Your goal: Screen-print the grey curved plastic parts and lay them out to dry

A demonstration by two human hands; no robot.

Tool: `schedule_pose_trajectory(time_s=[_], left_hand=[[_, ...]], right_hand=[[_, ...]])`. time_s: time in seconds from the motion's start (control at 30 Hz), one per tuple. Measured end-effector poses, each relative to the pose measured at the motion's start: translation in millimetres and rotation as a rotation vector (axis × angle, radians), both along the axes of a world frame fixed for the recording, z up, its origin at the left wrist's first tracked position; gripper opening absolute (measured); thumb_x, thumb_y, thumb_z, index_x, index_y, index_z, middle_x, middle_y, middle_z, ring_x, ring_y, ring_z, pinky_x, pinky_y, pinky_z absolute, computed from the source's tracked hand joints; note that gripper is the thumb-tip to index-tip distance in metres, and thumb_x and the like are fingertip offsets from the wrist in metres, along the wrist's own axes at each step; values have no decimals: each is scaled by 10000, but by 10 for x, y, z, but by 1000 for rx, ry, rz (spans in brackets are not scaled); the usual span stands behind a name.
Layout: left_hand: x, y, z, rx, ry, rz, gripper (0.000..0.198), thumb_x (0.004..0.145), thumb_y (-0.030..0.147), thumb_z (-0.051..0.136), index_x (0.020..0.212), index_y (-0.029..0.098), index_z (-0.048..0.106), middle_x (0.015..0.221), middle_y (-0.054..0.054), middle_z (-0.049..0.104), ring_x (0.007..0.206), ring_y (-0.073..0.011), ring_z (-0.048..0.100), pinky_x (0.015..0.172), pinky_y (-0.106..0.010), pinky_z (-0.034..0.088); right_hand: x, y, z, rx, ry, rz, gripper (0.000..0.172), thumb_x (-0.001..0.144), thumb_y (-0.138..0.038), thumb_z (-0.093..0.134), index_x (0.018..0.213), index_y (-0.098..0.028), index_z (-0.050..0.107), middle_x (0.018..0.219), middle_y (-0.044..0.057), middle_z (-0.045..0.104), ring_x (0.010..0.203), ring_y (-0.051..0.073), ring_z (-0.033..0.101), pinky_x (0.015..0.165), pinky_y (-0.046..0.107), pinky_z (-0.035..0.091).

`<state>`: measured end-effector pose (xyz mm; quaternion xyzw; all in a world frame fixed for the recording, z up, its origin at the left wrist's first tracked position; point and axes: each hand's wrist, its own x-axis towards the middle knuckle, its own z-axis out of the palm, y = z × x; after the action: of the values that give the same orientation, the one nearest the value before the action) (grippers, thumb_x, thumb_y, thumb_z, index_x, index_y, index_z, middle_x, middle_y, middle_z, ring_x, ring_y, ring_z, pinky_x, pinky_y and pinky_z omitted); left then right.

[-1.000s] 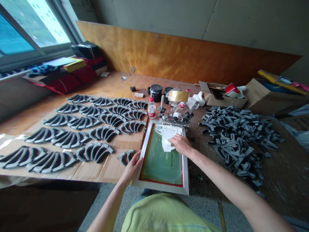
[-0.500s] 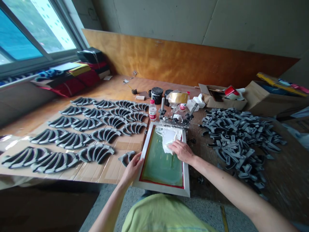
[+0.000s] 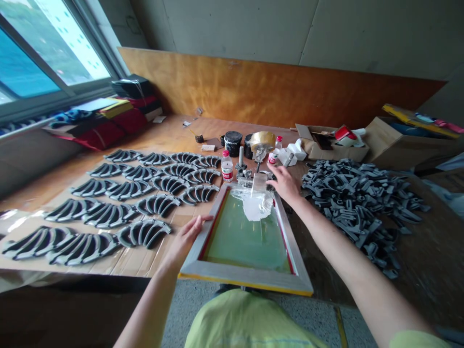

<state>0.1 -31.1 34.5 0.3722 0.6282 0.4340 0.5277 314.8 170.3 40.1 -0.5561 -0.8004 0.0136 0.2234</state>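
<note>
A screen printing frame (image 3: 246, 282) lies before me, its near end raised, with green mesh (image 3: 239, 246) and a red-edged border. White ink (image 3: 257, 209) is smeared over the mesh's far end. A pale flat scraper (image 3: 258, 183) stands in the ink, leaning on the hinge clamp (image 3: 245, 178). My left hand (image 3: 189, 233) grips the left rim of the frame, its fingertips on the edge. My right hand (image 3: 284, 183) hovers at the far right corner beside the scraper, fingers apart and nothing held.
Grey curved ribbed parts (image 3: 108, 210) lie in rows on cardboard at left. A heap of similar grey parts (image 3: 358, 203) covers the right side. Behind the clamp stand a red-capped bottle (image 3: 226, 166), black tubs (image 3: 232, 142), a tape roll (image 3: 262, 140) and a cardboard box (image 3: 335, 151).
My right hand has let go of the scraper and moved away up and right. The frame's near end has risen. The single grey part beside my left hand is gone from view.
</note>
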Motion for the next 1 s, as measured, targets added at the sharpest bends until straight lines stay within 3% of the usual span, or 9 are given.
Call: schedule_pose_trajectory(time_s=[0.17, 0.3, 0.37, 0.47, 0.6, 0.73, 0.83, 0.93, 1.0], left_hand=[[131, 482, 429, 322, -164, 42, 532, 814, 645, 538, 1086, 199, 639, 1078, -73, 706, 888, -208, 678, 712, -298, 554], [234, 842, 710, 411, -192, 46, 488, 822, 636, 536, 941, 169, 619, 902, -72, 711, 802, -173, 673, 609, -245, 530], [278, 873, 720, 432, -222, 95, 527, 820, 678, 506, 969, 181, 598, 850, -53, 706, 756, -154, 671, 598, -237, 524], [439, 657, 443, 323, -235, 153, 546, 809, 673, 545, 1085, 203, 582, 867, -41, 716, 701, -131, 668, 577, -219, 516], [855, 109, -234, -238, -293, -169, 682, 764, 726, 553, 1135, 155, 600, 980, -156, 731, 697, -208, 702, 492, -266, 510], [914, -232, -706, -298, -351, 1, 583, 756, 708, 571, 942, 157, 620, 899, -120, 734, 676, -190, 692, 471, -222, 454], [424, -336, -942, -288, -186, 170, 580, 753, 722, 539, 809, 152, 631, 776, -109, 730, 592, -174, 653, 473, -232, 447], [-216, -497, -1198, -356, 80, 302, 661, 765, 776, 407, 672, 160, 628, 703, -134, 717, 580, -203, 650, 506, -286, 488], [-503, -617, -1355, -446, 261, 280, 735, 791, 789, 259, 577, 176, 603, 669, -162, 704, 589, -233, 660, 535, -330, 516]], right_hand=[[429, -331, -362, -166, 126, -177, 266, 938, -296, 480, 1096, -161, 646, 971, 89, 669, 874, 226, 604, 774, 335, 454], [281, -764, -884, -295, 77, 69, 198, 861, -348, 632, 982, -194, 657, 967, 52, 672, 921, 204, 601, 810, 314, 454], [168, -884, -1009, -300, 15, 161, 258, 814, -327, 703, 1037, -212, 644, 1025, 50, 648, 1005, 208, 574, 861, 322, 438], [27, -988, -944, -307, -44, 157, 158, 827, -250, 693, 976, -219, 653, 956, 31, 606, 955, 191, 563, 850, 309, 429], [-309, -1342, -669, -213, 0, 239, 76, 872, -262, 647, 923, -208, 662, 915, 42, 583, 913, 190, 545, 834, 306, 440], [-461, -1714, -629, -199, 8, 552, 210, 908, -223, 581, 1101, -248, 658, 992, 45, 635, 972, 194, 564, 884, 322, 456], [171, -1712, -809, -276, 10, 302, 374, 896, -142, 541, 1248, -251, 603, 1105, 62, 661, 1012, 193, 599, 900, 327, 474], [1302, -1584, -1133, -376, -190, -233, 329, 819, -76, 529, 1089, -176, 689, 1091, 150, 670, 1017, 257, 630, 863, 367, 485], [2005, -1526, -1398, -485, -297, -468, 238, 723, -55, 576, 863, -175, 726, 941, 175, 698, 932, 296, 665, 773, 377, 492]])
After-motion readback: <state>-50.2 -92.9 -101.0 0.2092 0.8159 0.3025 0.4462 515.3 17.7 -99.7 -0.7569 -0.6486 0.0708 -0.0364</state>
